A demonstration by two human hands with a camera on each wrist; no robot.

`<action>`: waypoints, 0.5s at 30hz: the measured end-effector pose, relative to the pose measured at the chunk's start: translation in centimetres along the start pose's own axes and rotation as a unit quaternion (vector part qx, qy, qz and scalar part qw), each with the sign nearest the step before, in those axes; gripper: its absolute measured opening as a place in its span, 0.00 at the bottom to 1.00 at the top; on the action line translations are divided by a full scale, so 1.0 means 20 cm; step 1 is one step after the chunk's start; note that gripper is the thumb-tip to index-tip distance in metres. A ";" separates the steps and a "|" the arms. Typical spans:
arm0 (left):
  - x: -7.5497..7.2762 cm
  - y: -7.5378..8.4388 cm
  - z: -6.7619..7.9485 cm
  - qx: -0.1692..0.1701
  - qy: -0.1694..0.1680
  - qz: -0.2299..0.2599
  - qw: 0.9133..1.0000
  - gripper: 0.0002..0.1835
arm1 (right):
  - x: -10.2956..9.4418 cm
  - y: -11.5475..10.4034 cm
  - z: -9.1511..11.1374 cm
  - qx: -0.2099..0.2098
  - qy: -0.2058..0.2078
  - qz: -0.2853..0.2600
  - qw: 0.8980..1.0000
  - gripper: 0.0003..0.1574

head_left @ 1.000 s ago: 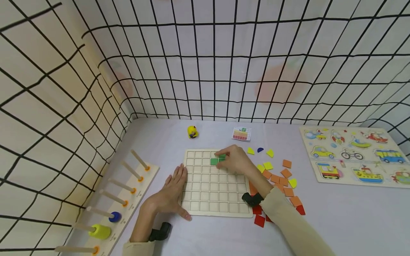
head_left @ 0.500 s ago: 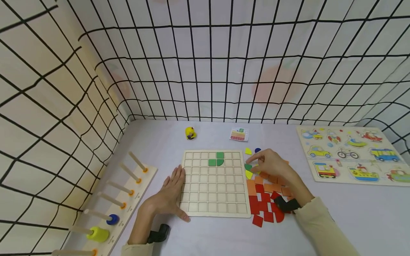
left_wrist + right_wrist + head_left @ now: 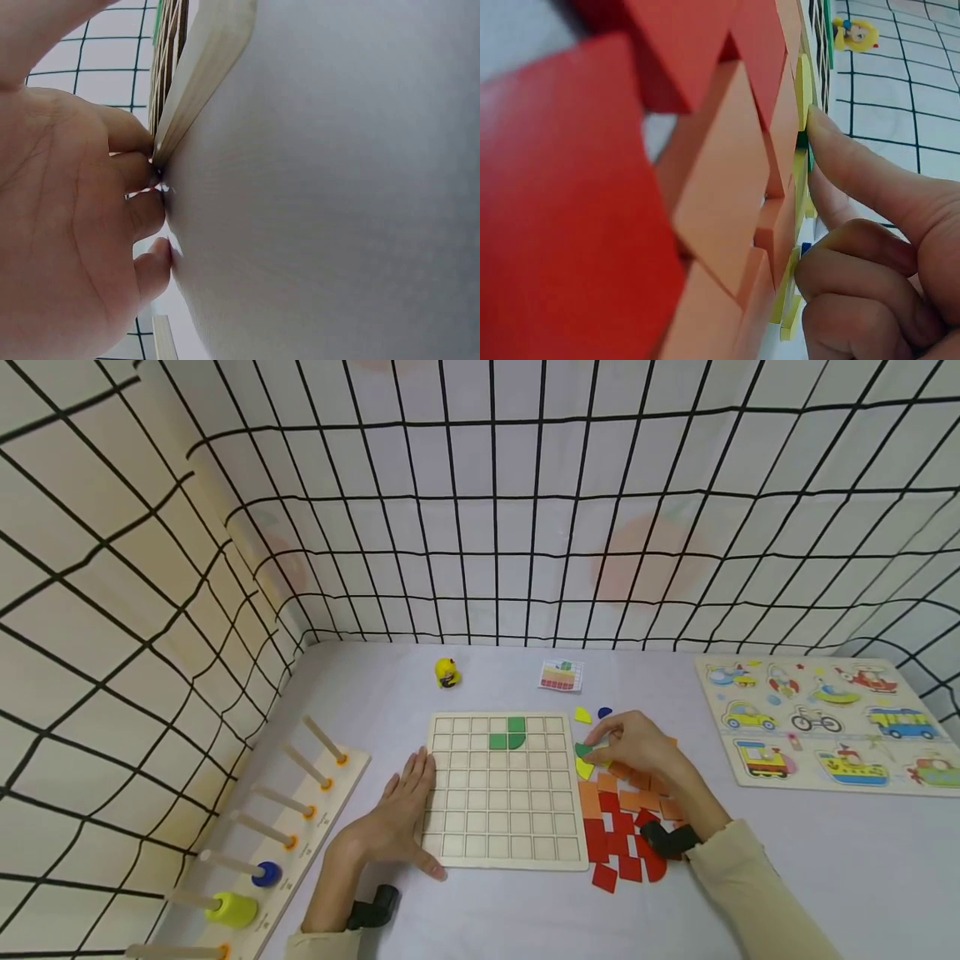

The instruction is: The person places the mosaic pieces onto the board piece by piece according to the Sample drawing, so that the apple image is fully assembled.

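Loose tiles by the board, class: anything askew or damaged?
Beside the grid board, red tiles and orange tiles lie at odd angles, unlike the three green tiles seated squarely in it. No damage shows.

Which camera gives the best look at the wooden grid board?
The head view: it shows the wooden grid board from above, nearly whole, with three green tiles on it. The left wrist view gives only part of it, angled beside the left hand; the right wrist view, just a thin strip.
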State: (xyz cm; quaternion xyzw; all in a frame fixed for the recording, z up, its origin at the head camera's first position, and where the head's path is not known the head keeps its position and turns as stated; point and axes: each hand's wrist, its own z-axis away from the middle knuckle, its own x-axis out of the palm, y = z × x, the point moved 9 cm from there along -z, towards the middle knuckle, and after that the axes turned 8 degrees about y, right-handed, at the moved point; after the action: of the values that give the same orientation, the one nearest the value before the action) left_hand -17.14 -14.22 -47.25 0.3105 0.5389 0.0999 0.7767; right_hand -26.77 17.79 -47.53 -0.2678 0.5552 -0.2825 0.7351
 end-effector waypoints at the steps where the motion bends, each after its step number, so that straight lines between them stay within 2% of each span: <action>1: 0.00 0.00 0.00 0.000 0.000 0.000 1.000 0.85 | -0.01 0.01 0.00 0.008 0.004 0.001 1.000 0.17; 5: 0.00 0.00 0.00 0.002 -0.001 0.000 1.000 0.85 | -0.03 0.03 -0.01 0.025 0.012 0.002 1.000 0.19; 12: 0.00 0.01 0.01 0.000 -0.003 0.003 1.000 0.85 | -0.02 0.02 -0.03 -0.008 -0.021 -0.010 1.000 0.25; 15: 0.00 0.01 0.00 0.001 -0.003 0.003 1.000 0.85 | -0.02 0.02 -0.04 0.001 -0.029 -0.019 0.999 0.25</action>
State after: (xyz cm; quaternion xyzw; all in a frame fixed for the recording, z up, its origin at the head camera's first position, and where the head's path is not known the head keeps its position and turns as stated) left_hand -17.15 -14.14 -47.16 0.3133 0.5355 0.1007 0.7778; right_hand -27.61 18.25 -47.80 -0.2858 0.5282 -0.2891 0.7455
